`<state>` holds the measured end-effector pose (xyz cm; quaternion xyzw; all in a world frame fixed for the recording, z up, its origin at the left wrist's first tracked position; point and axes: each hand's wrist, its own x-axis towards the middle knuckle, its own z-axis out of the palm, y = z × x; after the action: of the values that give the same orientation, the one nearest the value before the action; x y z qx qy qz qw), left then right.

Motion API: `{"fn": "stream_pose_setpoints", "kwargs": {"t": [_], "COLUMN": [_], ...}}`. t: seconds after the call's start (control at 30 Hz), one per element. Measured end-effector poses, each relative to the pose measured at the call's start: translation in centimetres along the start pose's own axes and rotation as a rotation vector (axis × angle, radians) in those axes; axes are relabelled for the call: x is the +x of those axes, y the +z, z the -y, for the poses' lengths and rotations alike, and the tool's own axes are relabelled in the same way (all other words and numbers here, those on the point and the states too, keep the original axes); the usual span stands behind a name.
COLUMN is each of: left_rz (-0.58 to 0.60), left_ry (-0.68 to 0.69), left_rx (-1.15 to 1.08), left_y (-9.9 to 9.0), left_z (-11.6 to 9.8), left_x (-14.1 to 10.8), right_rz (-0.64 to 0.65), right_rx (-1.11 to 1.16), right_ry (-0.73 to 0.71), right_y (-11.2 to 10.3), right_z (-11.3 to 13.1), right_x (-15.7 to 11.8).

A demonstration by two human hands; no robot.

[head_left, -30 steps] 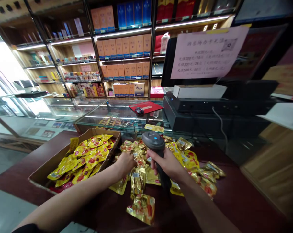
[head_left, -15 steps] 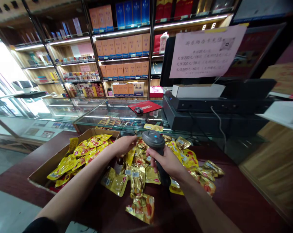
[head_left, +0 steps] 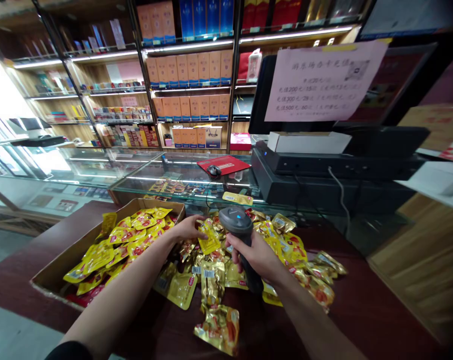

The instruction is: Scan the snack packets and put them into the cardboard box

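Note:
My right hand (head_left: 254,250) is wrapped round the handle of a dark barcode scanner (head_left: 237,220), whose top shows a small blue light. Just left of it, my left hand (head_left: 190,229) pinches the edge of a yellow packet (head_left: 209,240) over the pile. Gold and yellow snack packets lie heaped under and around both hands. Nearer the table's front edge is a gold packet (head_left: 220,330). A cardboard box (head_left: 57,260) on the left holds many yellow packets, partly hidden behind my left forearm.
Beyond the dark red table (head_left: 372,300) stands a glass counter (head_left: 154,172) with a red mat (head_left: 226,164) and a mouse (head_left: 213,171). A monitor bearing a paper sign (head_left: 320,82) is at the right. Stocked shelves line the back.
My left hand has drawn back slightly left and down, and a yellow packet now shows upright in its fingers. The scanner stays in my right hand, almost unmoved.

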<state>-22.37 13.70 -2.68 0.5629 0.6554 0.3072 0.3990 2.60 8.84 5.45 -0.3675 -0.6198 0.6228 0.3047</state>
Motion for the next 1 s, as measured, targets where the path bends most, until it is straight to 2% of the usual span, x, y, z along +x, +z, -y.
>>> {"fn": "stream_pose_setpoints", "kwargs": {"t": [0.17,0.3,0.4,0.53,0.77,1.0], "left_rz": [-0.064,-0.067,-0.049,-0.017,-0.068,-0.058], "left_ry": [-0.122,-0.001,0.017,0.032,-0.015,-0.019], "left_rx": [-0.215,-0.513,-0.619,-0.623,-0.545,-0.587], "left_y": [-0.9,-1.5,-1.4,-0.9,-0.7,-0.7], "left_z": [-0.2,-1.4,-2.2,-2.4,-2.0,-2.9], "left_x": [-0.3,-0.8,-1.2,-1.3,-0.9,-1.6], "right_rz": [0.009,0.035,0.049,0.035,0.041,0.061], "right_rx": [-0.016,-0.01,-0.03,-0.028,-0.027,-0.022], "right_ry": [0.037,0.061,0.061,0.066,0.059,0.029], "right_y": [0.4,0.9,1.4,1.7,1.6,1.3], "right_z": [-0.9,-1.0,-1.1,-1.7,-2.0,-2.2], "right_x": [0.3,0.1,0.1,0.3,0.4,0.5]}}
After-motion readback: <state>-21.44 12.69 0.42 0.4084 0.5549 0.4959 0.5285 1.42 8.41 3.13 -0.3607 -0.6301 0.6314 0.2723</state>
